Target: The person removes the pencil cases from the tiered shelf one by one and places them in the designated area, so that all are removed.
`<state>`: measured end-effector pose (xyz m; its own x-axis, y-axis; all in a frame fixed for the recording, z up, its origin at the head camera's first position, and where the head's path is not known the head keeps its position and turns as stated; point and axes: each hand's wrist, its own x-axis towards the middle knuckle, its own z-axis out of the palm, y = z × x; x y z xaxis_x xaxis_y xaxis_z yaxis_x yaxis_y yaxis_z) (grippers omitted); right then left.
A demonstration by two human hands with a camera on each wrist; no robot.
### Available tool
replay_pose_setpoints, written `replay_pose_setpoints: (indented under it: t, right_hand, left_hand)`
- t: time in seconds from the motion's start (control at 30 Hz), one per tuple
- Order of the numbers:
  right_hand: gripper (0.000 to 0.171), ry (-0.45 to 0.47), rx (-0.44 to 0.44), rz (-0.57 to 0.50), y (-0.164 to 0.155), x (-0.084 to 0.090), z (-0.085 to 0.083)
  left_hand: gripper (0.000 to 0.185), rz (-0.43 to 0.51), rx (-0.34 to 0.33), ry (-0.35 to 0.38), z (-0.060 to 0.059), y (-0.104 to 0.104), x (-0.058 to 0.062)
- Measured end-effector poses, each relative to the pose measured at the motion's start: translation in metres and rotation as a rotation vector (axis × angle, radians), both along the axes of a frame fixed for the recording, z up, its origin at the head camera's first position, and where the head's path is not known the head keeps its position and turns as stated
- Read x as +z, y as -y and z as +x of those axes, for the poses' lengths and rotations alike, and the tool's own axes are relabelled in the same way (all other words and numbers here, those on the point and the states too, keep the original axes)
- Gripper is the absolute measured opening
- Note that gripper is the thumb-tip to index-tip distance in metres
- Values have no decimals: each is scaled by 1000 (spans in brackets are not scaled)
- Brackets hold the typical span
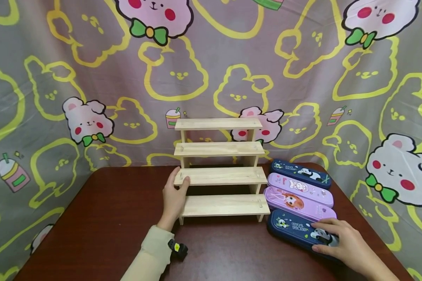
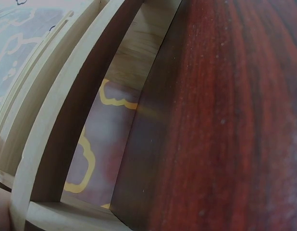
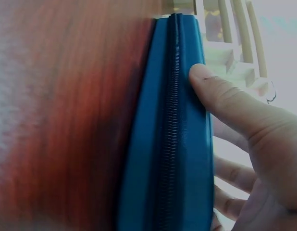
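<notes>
A pale wooden tiered shelf (image 1: 220,176) stands toward the back of the table, its several boards rising like steps. My left hand (image 1: 174,196) grips the left end of its second board from the bottom, thumb at the front edge. In the left wrist view, the shelf's boards (image 2: 52,110) run up the left side. My right hand (image 1: 344,242) holds the right end of a dark blue panda pencil case (image 1: 295,228) lying at the front of a row. The right wrist view has the thumb (image 3: 220,91) against the case's zippered side (image 3: 172,130), other fingers partly hidden behind it.
Behind the front case lie a purple pencil case with a girl's picture (image 1: 299,201), a lilac one (image 1: 299,186) and another dark blue panda case (image 1: 299,170). Their left ends sit close to the shelf. A patterned curtain (image 1: 211,78) hangs behind the dark red-brown table (image 1: 109,218).
</notes>
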<state>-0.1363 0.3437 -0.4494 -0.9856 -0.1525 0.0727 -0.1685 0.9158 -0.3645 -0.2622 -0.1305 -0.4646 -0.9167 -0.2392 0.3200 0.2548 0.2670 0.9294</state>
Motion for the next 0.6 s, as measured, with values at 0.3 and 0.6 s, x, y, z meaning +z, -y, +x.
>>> replay_pose_setpoints:
  t: [0.3,0.6]
  right_hand:
    - [65,-103,28,-17,12,3,-3]
    - [53,-202,101,-108,37,6,-17]
  left_hand:
    - [56,4,-14,9,1,0,1]
    - [60,-16,-76,47,4,12,-2]
